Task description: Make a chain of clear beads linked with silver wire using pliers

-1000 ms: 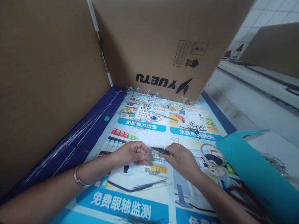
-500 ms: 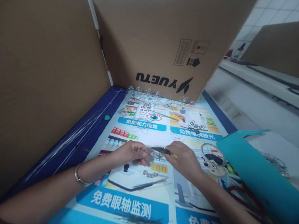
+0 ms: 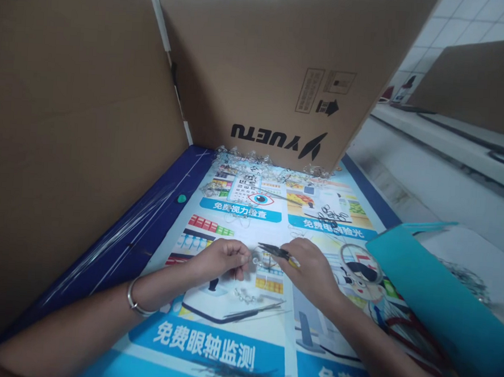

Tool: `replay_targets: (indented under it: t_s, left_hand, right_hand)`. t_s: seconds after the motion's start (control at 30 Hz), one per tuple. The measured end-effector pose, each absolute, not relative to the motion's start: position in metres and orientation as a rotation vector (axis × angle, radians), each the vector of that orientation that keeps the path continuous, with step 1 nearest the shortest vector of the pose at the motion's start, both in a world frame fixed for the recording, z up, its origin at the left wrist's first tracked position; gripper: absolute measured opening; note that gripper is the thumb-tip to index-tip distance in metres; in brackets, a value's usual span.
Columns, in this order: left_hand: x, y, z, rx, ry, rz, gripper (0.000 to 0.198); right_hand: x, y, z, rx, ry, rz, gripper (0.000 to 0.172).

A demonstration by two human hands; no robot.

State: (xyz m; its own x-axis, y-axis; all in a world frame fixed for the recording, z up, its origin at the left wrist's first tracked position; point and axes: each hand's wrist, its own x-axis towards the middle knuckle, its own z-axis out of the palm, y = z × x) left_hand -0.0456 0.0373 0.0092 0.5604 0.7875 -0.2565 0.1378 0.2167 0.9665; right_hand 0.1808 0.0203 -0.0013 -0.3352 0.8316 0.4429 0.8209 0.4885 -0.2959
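My left hand (image 3: 229, 257) is closed in a pinch on a beaded wire piece with a clear round bead (image 3: 255, 261) at its end. A short string of clear beads (image 3: 244, 295) hangs below those fingers. Wrapped in my right hand (image 3: 309, 269) is a pair of needle-nose pliers (image 3: 275, 251) with dark jaws and a yellow handle. The jaws point left, just above the clear bead, and look apart from it. Thin wire pieces (image 3: 255, 312) lie on the printed sheet below my hands.
Heaps of clear wire-and-bead pieces (image 3: 253, 163) lie along the cardboard wall (image 3: 259, 69). Black rings (image 3: 331, 216) are near them. More wires (image 3: 236, 373) lie at the front. A turquoise box (image 3: 441, 302) with wire pieces (image 3: 464, 278) stands at right.
The pliers' jaws have come away from the bead and moved slightly up. The hanging bead string has swung a little to the left. My left hand keeps its pinch.
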Motion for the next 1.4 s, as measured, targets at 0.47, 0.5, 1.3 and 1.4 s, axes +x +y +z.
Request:
replay_targets:
  t_s: [0.47, 0.5, 1.3, 1.4]
  left_hand:
    - [-0.044, 0.033, 0.007, 1.636, 1.064, 0.692, 0.016]
    - [-0.044, 0.032, 0.006, 1.66, 1.074, 0.685, 0.016]
    - [-0.043, 0.031, 0.004, 1.844, 1.12, 0.638, 0.015]
    - [-0.042, 0.031, 0.005, 1.864, 1.126, 0.631, 0.015]
  right_hand:
    - [0.172, 0.011, 0.003, -1.4, -2.332, -0.175, 0.012]
    - [0.171, 0.01, 0.005, -1.408, -2.341, -0.19, 0.011]
    - [0.164, -0.001, 0.016, -1.45, -2.385, -0.34, 0.007]
    - [0.163, 0.0, 0.014, -1.446, -2.393, -0.335, 0.007]
